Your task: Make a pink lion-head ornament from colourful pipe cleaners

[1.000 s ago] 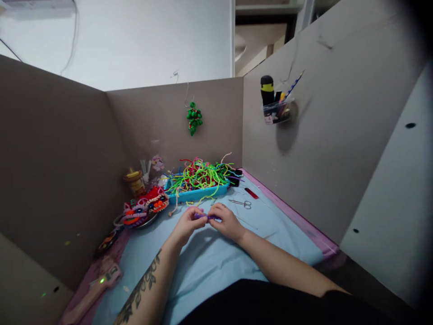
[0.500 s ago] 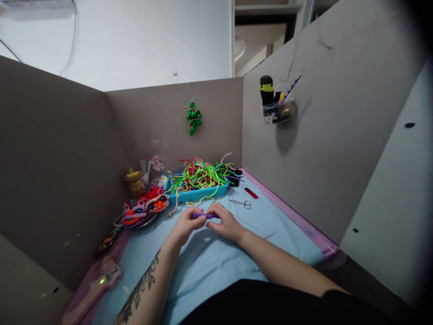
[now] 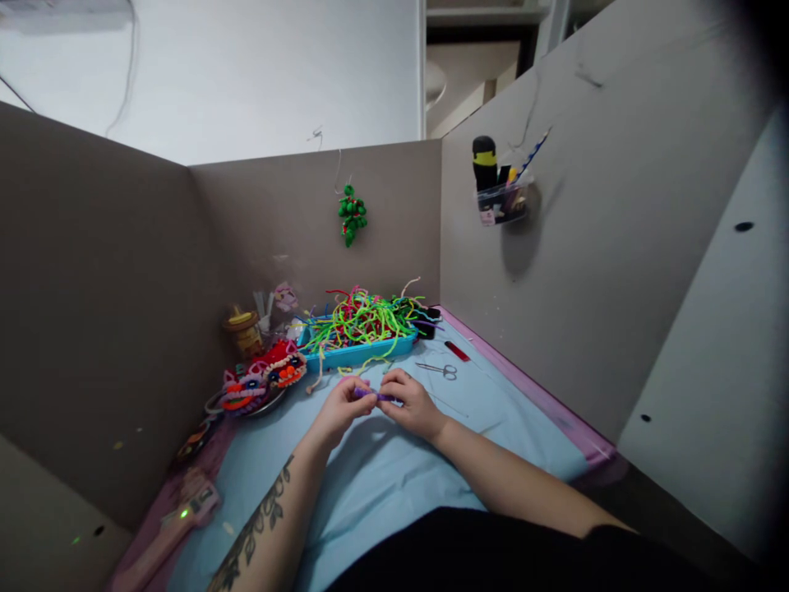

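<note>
Between my two hands is a small purple pipe cleaner piece [image 3: 365, 394], mostly covered by my fingers. My left hand [image 3: 343, 404] pinches its left part, and a bit of pink shows above those fingertips. My right hand [image 3: 411, 403] is closed on the right end, thumb against fingers. Both hands are held over the light blue cloth [image 3: 394, 469]. Beyond them stands a blue tray [image 3: 363, 354] heaped with colourful pipe cleaners [image 3: 363, 319]. Small scissors [image 3: 439, 371] lie just past my right hand.
A red comb-like strip [image 3: 457, 351] lies beyond the scissors. At left, a plate holds fuzzy finished pieces [image 3: 262, 382] beside a brown-lidded jar [image 3: 242, 330]. A power strip [image 3: 197, 506] sits near left. Grey partitions enclose the table; a clear box [image 3: 504, 201] hangs at right.
My right fingers have closed in on the purple piece, so less of it shows between the hands. My left hand keeps its pinch in nearly the same place.
</note>
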A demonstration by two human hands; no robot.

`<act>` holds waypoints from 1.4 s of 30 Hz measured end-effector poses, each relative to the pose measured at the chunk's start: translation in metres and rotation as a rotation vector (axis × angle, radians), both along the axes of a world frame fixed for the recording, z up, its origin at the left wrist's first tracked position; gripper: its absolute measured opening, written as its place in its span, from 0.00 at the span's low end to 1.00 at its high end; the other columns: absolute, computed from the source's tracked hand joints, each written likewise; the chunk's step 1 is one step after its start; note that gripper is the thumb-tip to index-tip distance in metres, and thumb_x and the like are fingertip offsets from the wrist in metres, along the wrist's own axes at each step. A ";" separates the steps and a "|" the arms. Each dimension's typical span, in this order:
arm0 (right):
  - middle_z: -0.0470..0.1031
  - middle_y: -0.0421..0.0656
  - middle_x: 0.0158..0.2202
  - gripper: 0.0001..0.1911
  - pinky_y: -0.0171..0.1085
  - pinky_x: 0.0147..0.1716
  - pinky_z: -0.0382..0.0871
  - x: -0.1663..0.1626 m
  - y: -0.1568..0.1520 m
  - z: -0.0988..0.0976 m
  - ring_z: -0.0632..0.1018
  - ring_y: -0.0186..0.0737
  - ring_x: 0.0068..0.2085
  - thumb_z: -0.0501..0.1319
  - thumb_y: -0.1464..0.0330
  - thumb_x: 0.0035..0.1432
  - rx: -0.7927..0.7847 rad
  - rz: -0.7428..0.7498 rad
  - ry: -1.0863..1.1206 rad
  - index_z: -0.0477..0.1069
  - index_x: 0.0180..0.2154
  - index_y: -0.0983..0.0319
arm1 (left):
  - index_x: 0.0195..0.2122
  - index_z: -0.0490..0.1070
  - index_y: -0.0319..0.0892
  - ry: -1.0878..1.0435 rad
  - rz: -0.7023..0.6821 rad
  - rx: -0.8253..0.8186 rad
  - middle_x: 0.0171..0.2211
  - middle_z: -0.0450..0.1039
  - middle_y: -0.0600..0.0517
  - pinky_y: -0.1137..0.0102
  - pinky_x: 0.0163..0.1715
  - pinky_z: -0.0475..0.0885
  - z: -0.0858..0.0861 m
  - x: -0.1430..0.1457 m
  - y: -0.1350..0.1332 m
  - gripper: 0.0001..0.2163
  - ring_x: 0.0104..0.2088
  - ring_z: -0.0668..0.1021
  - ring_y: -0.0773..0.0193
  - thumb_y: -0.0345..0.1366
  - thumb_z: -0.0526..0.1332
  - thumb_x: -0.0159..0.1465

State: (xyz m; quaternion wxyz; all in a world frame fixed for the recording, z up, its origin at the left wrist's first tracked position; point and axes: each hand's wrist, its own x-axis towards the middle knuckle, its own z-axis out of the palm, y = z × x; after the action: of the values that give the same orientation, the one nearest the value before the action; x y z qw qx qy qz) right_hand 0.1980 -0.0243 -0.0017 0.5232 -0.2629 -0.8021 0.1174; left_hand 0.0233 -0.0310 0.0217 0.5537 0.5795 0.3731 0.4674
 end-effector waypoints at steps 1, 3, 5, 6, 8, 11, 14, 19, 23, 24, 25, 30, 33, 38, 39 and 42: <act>0.68 0.44 0.36 0.02 0.39 0.38 0.69 0.000 0.000 0.000 0.72 0.39 0.38 0.61 0.70 0.54 0.005 -0.002 0.003 0.72 0.31 0.60 | 0.25 0.67 0.37 0.000 -0.003 0.002 0.29 0.68 0.53 0.74 0.25 0.64 0.000 0.000 0.000 0.16 0.23 0.69 0.73 0.41 0.71 0.46; 0.69 0.45 0.36 0.01 0.39 0.39 0.69 -0.001 0.000 0.000 0.72 0.40 0.39 0.61 0.70 0.54 0.006 0.000 0.011 0.72 0.30 0.60 | 0.27 0.67 0.37 -0.006 -0.009 -0.003 0.27 0.68 0.54 0.74 0.25 0.64 0.000 0.001 0.000 0.16 0.23 0.69 0.72 0.40 0.71 0.46; 0.70 0.44 0.36 0.01 0.40 0.40 0.69 -0.001 -0.001 0.001 0.72 0.40 0.39 0.62 0.70 0.54 -0.010 0.003 0.017 0.71 0.32 0.60 | 0.30 0.68 0.38 -0.008 -0.009 -0.018 0.24 0.67 0.55 0.75 0.24 0.63 0.001 0.001 0.000 0.17 0.23 0.69 0.72 0.40 0.72 0.45; 0.70 0.44 0.35 0.03 0.40 0.40 0.69 -0.001 -0.001 0.002 0.72 0.40 0.39 0.62 0.69 0.54 -0.021 0.003 0.020 0.71 0.33 0.60 | 0.32 0.68 0.38 -0.008 -0.004 -0.024 0.23 0.67 0.56 0.75 0.24 0.62 0.002 0.001 0.000 0.18 0.22 0.68 0.72 0.41 0.72 0.45; 0.71 0.44 0.35 0.06 0.39 0.39 0.69 -0.001 -0.001 0.002 0.72 0.40 0.38 0.63 0.69 0.54 -0.031 0.002 0.024 0.71 0.36 0.60 | 0.34 0.68 0.38 -0.007 0.006 -0.035 0.23 0.67 0.56 0.75 0.22 0.61 0.001 0.000 0.000 0.19 0.21 0.68 0.72 0.42 0.72 0.45; 0.73 0.44 0.34 0.06 0.40 0.40 0.68 -0.001 0.000 0.000 0.72 0.40 0.38 0.61 0.70 0.55 -0.007 0.005 0.021 0.71 0.38 0.60 | 0.33 0.69 0.38 -0.008 0.010 -0.028 0.23 0.68 0.55 0.75 0.22 0.61 0.000 -0.001 0.001 0.18 0.21 0.68 0.72 0.41 0.71 0.46; 0.74 0.43 0.32 0.04 0.41 0.40 0.67 -0.001 0.002 -0.001 0.73 0.40 0.37 0.60 0.71 0.56 0.014 -0.003 0.003 0.72 0.35 0.59 | 0.29 0.70 0.38 0.007 0.029 0.019 0.28 0.70 0.52 0.74 0.26 0.65 -0.001 -0.001 0.002 0.17 0.25 0.71 0.70 0.40 0.72 0.44; 0.74 0.42 0.29 0.03 0.41 0.39 0.67 -0.002 0.002 0.000 0.73 0.40 0.35 0.60 0.72 0.55 -0.011 0.000 0.019 0.72 0.31 0.59 | 0.26 0.71 0.38 0.048 0.069 0.100 0.35 0.71 0.49 0.72 0.32 0.68 -0.002 0.000 0.002 0.15 0.32 0.73 0.65 0.37 0.73 0.41; 0.74 0.44 0.35 0.10 0.39 0.38 0.69 -0.004 0.002 -0.001 0.74 0.40 0.37 0.62 0.71 0.53 -0.125 -0.015 0.102 0.71 0.39 0.60 | 0.30 0.70 0.38 0.028 0.060 0.031 0.30 0.71 0.51 0.73 0.26 0.66 -0.003 -0.002 0.004 0.16 0.25 0.72 0.69 0.39 0.72 0.44; 0.74 0.44 0.37 0.13 0.38 0.37 0.69 -0.004 0.002 -0.001 0.74 0.39 0.38 0.63 0.71 0.52 -0.158 -0.021 0.123 0.70 0.42 0.60 | 0.31 0.70 0.38 0.016 0.057 0.013 0.28 0.71 0.52 0.74 0.25 0.65 -0.003 -0.002 0.004 0.17 0.24 0.71 0.69 0.39 0.72 0.45; 0.74 0.44 0.38 0.15 0.37 0.36 0.70 -0.004 0.002 -0.002 0.74 0.39 0.38 0.63 0.71 0.52 -0.183 -0.028 0.135 0.69 0.44 0.60 | 0.32 0.69 0.38 0.004 0.057 0.000 0.26 0.71 0.53 0.74 0.24 0.64 -0.003 -0.003 0.004 0.17 0.23 0.71 0.70 0.40 0.72 0.45; 0.72 0.42 0.30 0.05 0.34 0.30 0.67 -0.004 0.003 -0.002 0.72 0.36 0.32 0.60 0.71 0.54 -0.172 -0.071 0.101 0.72 0.36 0.61 | 0.33 0.67 0.39 -0.005 0.052 -0.036 0.24 0.70 0.54 0.76 0.22 0.62 -0.001 -0.002 0.002 0.19 0.21 0.71 0.70 0.41 0.72 0.45; 0.72 0.42 0.30 0.05 0.34 0.30 0.67 -0.004 0.003 -0.001 0.72 0.37 0.33 0.60 0.71 0.55 -0.168 -0.067 0.087 0.72 0.35 0.61 | 0.32 0.67 0.39 0.021 0.052 -0.001 0.26 0.71 0.53 0.76 0.22 0.62 -0.002 -0.001 0.002 0.18 0.23 0.71 0.70 0.40 0.72 0.45; 0.73 0.42 0.31 0.06 0.35 0.32 0.67 -0.003 0.002 0.000 0.73 0.38 0.34 0.58 0.73 0.55 -0.178 -0.050 0.062 0.72 0.35 0.60 | 0.30 0.69 0.38 0.066 0.077 0.058 0.31 0.71 0.51 0.75 0.25 0.64 -0.005 -0.001 0.003 0.16 0.25 0.71 0.70 0.39 0.72 0.45; 0.73 0.42 0.30 0.07 0.35 0.32 0.67 -0.003 0.002 0.000 0.73 0.38 0.34 0.57 0.73 0.55 -0.183 -0.045 0.057 0.73 0.35 0.60 | 0.30 0.69 0.38 0.068 0.075 0.057 0.31 0.71 0.51 0.75 0.25 0.64 -0.005 0.000 0.003 0.16 0.25 0.71 0.70 0.38 0.72 0.45; 0.74 0.43 0.32 0.07 0.36 0.34 0.68 -0.004 0.004 -0.003 0.73 0.38 0.35 0.58 0.72 0.55 -0.245 -0.033 0.102 0.72 0.37 0.61 | 0.32 0.70 0.38 0.050 0.057 -0.004 0.26 0.71 0.53 0.75 0.23 0.63 -0.002 -0.001 0.002 0.17 0.23 0.71 0.70 0.40 0.72 0.45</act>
State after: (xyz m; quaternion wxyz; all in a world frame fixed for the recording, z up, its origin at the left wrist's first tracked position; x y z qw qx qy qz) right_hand 0.1940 -0.0202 -0.0043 0.5293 -0.3318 -0.7496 0.2188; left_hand 0.0221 -0.0287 0.0197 0.5318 0.5792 0.4039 0.4676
